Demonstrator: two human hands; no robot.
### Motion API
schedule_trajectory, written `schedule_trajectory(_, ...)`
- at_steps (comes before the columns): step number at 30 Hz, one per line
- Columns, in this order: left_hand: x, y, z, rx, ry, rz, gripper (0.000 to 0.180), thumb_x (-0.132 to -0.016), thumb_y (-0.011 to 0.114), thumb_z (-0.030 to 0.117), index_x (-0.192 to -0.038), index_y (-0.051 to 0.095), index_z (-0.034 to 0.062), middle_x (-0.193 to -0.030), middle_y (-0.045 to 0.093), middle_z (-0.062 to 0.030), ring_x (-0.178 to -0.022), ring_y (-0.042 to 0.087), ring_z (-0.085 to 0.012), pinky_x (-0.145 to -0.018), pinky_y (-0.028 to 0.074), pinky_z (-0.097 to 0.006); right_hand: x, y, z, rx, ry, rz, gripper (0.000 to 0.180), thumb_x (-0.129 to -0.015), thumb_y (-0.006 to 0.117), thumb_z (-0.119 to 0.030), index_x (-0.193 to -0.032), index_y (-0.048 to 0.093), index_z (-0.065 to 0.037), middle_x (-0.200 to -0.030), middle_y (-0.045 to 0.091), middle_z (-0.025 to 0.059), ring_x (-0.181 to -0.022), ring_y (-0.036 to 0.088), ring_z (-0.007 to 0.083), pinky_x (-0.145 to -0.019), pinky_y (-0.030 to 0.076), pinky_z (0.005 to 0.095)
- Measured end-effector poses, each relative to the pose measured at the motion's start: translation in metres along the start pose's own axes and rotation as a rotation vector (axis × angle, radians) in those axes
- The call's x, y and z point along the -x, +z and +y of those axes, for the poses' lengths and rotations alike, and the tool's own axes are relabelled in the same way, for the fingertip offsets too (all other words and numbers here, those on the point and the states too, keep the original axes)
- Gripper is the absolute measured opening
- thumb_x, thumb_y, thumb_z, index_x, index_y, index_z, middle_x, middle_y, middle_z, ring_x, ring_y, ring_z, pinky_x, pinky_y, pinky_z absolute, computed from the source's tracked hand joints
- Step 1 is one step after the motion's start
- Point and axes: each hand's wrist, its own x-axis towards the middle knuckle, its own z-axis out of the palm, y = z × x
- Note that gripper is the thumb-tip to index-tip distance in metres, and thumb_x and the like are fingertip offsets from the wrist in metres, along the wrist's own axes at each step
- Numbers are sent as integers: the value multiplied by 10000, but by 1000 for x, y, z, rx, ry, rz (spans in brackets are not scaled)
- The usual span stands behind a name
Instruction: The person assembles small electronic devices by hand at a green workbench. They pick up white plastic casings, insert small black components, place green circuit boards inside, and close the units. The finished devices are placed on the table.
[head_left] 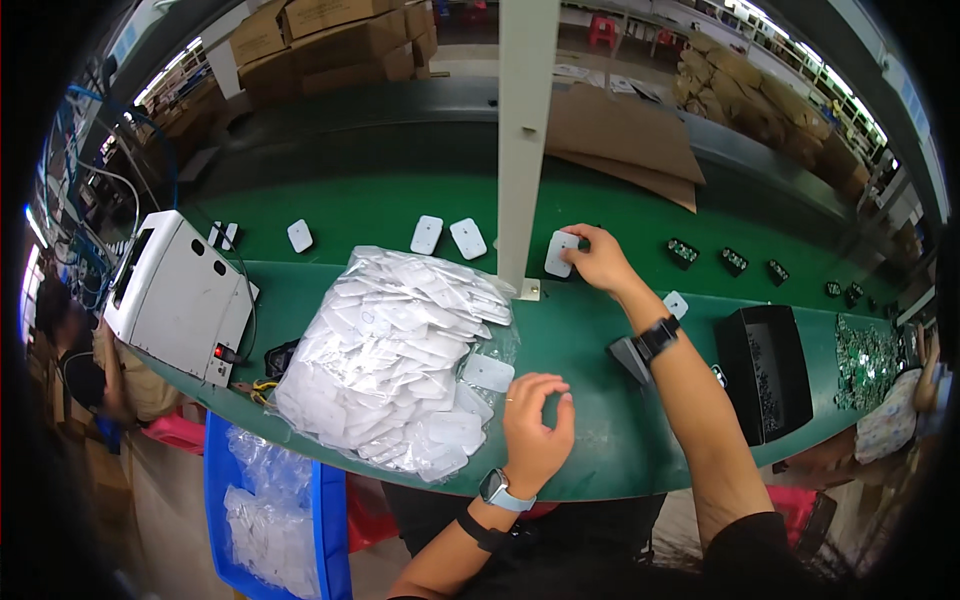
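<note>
The right hand [598, 258] reaches across the green belt [400, 205] and pinches a white plastic cover [560, 253] by its edge, just right of the pale upright post [524, 140]. The left hand [535, 430] hovers empty with fingers loosely curled, just beside a clear bag of white covers [390, 355]. A loose cover [488, 373] lies between bag and hand

Loose white rectangular covers [427, 234] on the green conveyor belt [370, 200]: five. Small dark circuit parts [682, 252] on the belt: at least six. Clear bag of covers [395, 355]: one. Black trays [765, 370]: one.
</note>
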Motion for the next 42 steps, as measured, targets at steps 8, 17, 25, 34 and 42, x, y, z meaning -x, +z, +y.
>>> schedule_trajectory(8,-1,-4,6,-276,9,12,256,-779,661,71,-1033,645,47,-1188,617,-163,-1221,524,-398,-1060,339,-559,-14,9,-6,403,-133,153,374,-847,753,-142,-1194,674,-27,-1105,713,194,-1037,679,370,-917,530,436)
schedule_trajectory(17,11,10,-3,-503,-42,-203,265,-834,637,95,-1092,607,39,-1190,611,-165,-1276,498,-387,-1125,213,-640,98,-113,-23,236,-140,204,137,-870,672,-86,-940,708,27,-798,714,107,-656,639,205,-671,537,338)
schedule_trajectory(25,3,10,4,-565,23,-70,345,-803,678,4,-1123,551,-10,-1162,560,-201,-1111,520,-396,-966,385,-494,162,-136,4,534,46,-141,69,-714,658,-34,-732,716,-2,-666,672,158,-611,670,284,-608,535,348)
schedule_trajectory(34,9,11,-6,-390,-123,-115,308,-823,671,-28,-1113,567,-19,-1021,607,-159,-941,586,-289,-815,458,-392,170,-128,19,756,118,-181,32,-688,670,-17,-702,684,9,-756,685,222,-740,700,384,-674,568,437)
schedule_trajectory(42,10,12,-8,-105,-170,-86,138,-907,668,-30,-1031,615,-2,-894,644,-55,-784,599,-110,-707,479,-250,169,-129,18,722,156,-177,73,-676,700,-23,-748,699,-9,-739,690,197,-716,688,373,-662,552,414)
